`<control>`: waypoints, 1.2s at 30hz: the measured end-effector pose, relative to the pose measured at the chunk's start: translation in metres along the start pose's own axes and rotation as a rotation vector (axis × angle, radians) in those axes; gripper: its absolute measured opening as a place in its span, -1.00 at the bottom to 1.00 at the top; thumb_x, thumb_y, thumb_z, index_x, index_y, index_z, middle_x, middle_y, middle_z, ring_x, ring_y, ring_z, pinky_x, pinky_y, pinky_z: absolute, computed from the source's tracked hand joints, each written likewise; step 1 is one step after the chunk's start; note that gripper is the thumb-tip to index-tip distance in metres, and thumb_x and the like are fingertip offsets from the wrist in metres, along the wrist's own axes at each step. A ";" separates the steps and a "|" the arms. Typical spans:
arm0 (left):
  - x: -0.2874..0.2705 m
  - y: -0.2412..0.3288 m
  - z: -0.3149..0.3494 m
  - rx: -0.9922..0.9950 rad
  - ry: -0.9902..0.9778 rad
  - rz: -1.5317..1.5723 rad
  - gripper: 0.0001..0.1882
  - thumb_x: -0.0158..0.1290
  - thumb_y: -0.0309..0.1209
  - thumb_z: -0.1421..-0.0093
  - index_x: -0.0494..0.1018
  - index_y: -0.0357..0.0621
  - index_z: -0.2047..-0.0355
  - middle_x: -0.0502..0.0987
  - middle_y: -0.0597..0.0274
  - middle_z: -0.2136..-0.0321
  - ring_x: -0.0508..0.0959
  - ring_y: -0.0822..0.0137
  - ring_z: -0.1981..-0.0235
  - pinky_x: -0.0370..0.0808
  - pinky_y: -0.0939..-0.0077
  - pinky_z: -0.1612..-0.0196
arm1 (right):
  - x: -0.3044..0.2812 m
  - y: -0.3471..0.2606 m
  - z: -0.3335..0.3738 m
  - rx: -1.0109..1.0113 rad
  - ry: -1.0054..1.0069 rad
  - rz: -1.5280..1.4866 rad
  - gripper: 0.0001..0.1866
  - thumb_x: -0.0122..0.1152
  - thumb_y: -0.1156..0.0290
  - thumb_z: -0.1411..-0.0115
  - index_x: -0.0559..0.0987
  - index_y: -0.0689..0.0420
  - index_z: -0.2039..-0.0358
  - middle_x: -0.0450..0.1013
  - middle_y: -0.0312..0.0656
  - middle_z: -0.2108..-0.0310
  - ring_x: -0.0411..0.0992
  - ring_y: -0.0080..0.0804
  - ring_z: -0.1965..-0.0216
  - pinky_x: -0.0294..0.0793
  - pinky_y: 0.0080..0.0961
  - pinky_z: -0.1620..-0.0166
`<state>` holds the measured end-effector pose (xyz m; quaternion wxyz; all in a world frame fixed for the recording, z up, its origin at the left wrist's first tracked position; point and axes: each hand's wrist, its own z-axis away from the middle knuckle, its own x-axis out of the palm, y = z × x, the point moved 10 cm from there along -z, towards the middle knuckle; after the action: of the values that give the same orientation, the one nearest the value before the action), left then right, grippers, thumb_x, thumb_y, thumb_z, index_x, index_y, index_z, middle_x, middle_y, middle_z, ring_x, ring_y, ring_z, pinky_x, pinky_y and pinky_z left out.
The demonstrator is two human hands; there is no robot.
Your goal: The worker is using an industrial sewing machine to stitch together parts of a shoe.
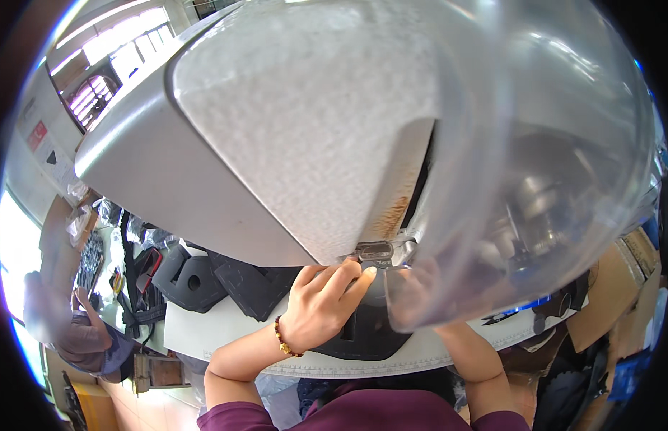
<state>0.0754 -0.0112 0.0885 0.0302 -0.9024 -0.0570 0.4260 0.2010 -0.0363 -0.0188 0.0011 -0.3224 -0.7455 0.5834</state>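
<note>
A large grey machine head (298,122) fills the upper middle, with a small metal fitting (377,251) at its lower tip. My left hand (323,302), wearing a beaded bracelet, has its bent fingers drawn together at that fitting. Whatever lies between its fingertips is hidden. Under the hands, a black flat panel (373,327) with a slot lies on the white work table (194,334). My right hand (420,287) is on the fitting's other side, blurred behind a clear curved shield (535,208); its fingers cannot be made out.
Several black cut panels (190,280) lie on the table left of my hand. Straps and plastic-wrapped items sit farther left, near another person (90,334). Cardboard (610,287) stands at the right, with dark items by the table's right end.
</note>
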 end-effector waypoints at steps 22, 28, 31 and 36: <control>0.000 0.015 0.005 -0.018 0.068 -0.030 -0.68 0.01 -0.50 0.21 0.49 -0.25 0.34 0.46 0.20 0.30 0.45 0.32 0.25 0.41 0.51 0.28 | -0.030 -0.033 -0.031 -0.024 -0.003 -0.502 -0.69 0.12 0.55 0.00 0.39 0.27 0.19 0.42 -0.23 0.43 0.43 -0.59 0.44 0.46 -0.67 0.41; -0.008 0.013 0.000 -0.052 0.136 0.023 -0.65 0.03 -0.63 0.37 0.50 -0.25 0.44 0.50 0.18 0.39 0.52 0.25 0.31 0.46 0.41 0.37 | 0.008 0.025 -0.025 0.200 -0.120 -1.307 -0.76 0.10 0.47 -0.07 0.39 0.19 0.21 0.40 -0.31 0.41 0.38 -0.66 0.45 0.40 -0.74 0.51; -0.007 0.010 0.002 -0.060 0.147 0.036 -0.67 0.04 -0.63 0.34 0.51 -0.24 0.44 0.50 0.19 0.40 0.52 0.23 0.31 0.46 0.39 0.34 | 0.001 0.026 -0.024 0.153 -0.067 -0.979 -0.78 0.11 0.47 -0.04 0.42 0.19 0.26 0.41 -0.28 0.45 0.39 -0.60 0.48 0.39 -0.69 0.49; -0.002 0.008 0.006 0.020 0.125 -0.008 -0.70 0.02 -0.53 0.24 0.50 -0.24 0.39 0.48 0.20 0.30 0.48 0.28 0.27 0.51 0.51 0.29 | -0.022 -0.029 -0.019 0.032 0.053 -0.156 -0.84 0.14 0.47 0.04 0.49 0.20 0.39 0.45 -0.20 0.55 0.41 -0.44 0.53 0.37 -0.55 0.44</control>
<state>0.0703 -0.0191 0.0855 0.0445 -0.9267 -0.0541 0.3691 0.2113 -0.0338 0.0201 0.0714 -0.2786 -0.7585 0.5847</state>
